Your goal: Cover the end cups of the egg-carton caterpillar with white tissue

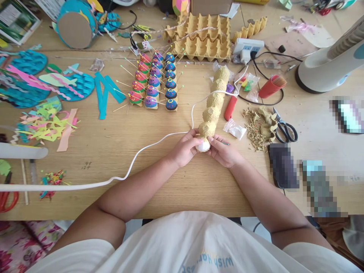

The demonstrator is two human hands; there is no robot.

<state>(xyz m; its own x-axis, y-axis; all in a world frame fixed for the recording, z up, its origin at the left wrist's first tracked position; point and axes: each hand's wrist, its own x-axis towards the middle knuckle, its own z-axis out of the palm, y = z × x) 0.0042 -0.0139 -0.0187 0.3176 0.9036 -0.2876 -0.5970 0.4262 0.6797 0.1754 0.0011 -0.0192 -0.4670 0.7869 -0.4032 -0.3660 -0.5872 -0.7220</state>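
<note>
A strip of egg carton cups (214,101), tan and bumpy, lies tilted away from me. White clay (203,146) covers part of its near end cup. My left hand (187,148) grips that end from the left, thumb at the white clay. From the other side, my right hand (223,149) holds the same end with thumb and fingers; a thin dark tip pokes out beside it. A white cable (159,139) runs across the table and over the strip. Right of the strip lie a red box cutter (230,107) and a small bag of white clay (234,129).
Three painted caterpillars (153,81) with pins stand left of the strip. Egg trays (201,38) and a power strip (248,47) sit behind. Scissors (286,128), carton scraps (261,127) and a white fan base (321,72) are to the right. Paper scraps (51,127) lie left.
</note>
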